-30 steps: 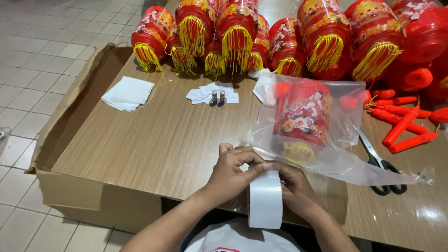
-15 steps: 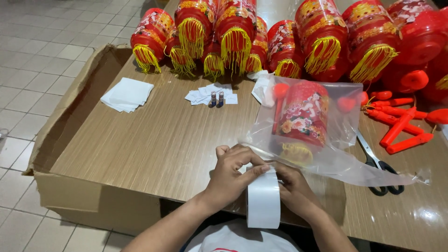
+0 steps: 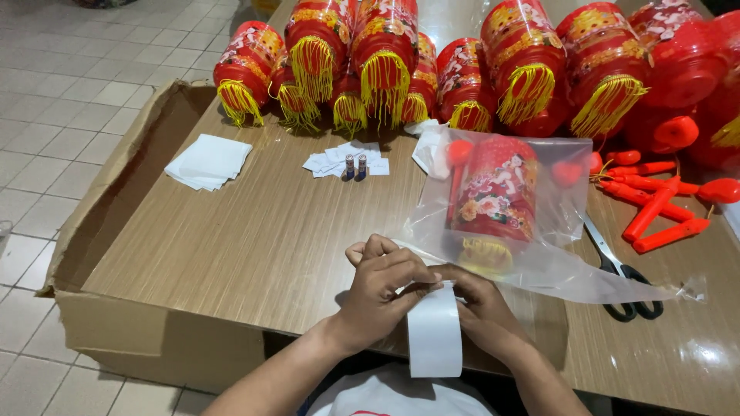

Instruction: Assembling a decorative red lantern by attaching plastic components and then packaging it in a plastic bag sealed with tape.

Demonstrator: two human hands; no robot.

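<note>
Since a second ago your hands are barely shifting; the white strip is hanging the same way off the near edge, and the bagged lantern is lying where it was. Your left hand (image 3: 381, 281) is curling closed, its fingers pinching the top of the white paper strip (image 3: 434, 333), and your right hand (image 3: 479, 306) is gripping the same top end from the right side. You are holding the strip at the near edge of the wooden table (image 3: 262, 239), just near of the open mouth of the clear plastic bag (image 3: 539, 254), where the red paper lantern (image 3: 493, 196) is lying inside. To do this well, you should be keeping both thumbs close together at the strip's top edge, pulling gently and evenly so nothing tears or creases, and keeping the bag's loose film flat beneath. Scissors (image 3: 620, 273) are lying to the right of the bag, orange plastic sticks (image 3: 655, 212) farther right, two small batteries (image 3: 354, 166) on white slips at the far middle, and a row of tasselled lanterns (image 3: 385, 54) along the far side
</note>
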